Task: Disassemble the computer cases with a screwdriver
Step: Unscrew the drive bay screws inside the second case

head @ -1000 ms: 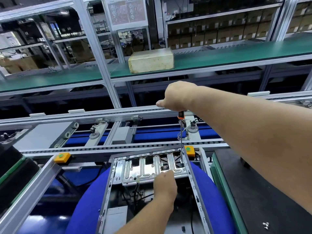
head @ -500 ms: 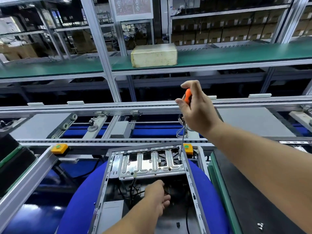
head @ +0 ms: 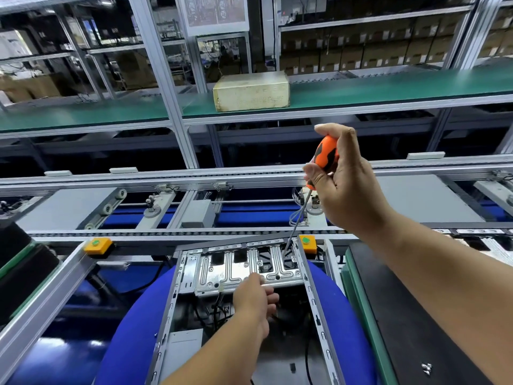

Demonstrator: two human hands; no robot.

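Unscrewing step: right hand [head: 347, 187] gripped the screwdriver [head: 324, 157], tip down in the far right corner of the open computer case [head: 313, 295] (on the blue pad); left hand [head: 254, 297] fingers curled at the metal bracket [head: 238, 269]. Next, probably seat the tip and turn.

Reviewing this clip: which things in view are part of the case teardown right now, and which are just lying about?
In use:
- right hand gripping the orange screwdriver, tip down in the case's far right corner
- left hand at the edge of the metal drive bracket
- open computer case on the blue pad

Lying about:
- beige box on the green shelf
- loose screws on the black mat
- yellow stoppers
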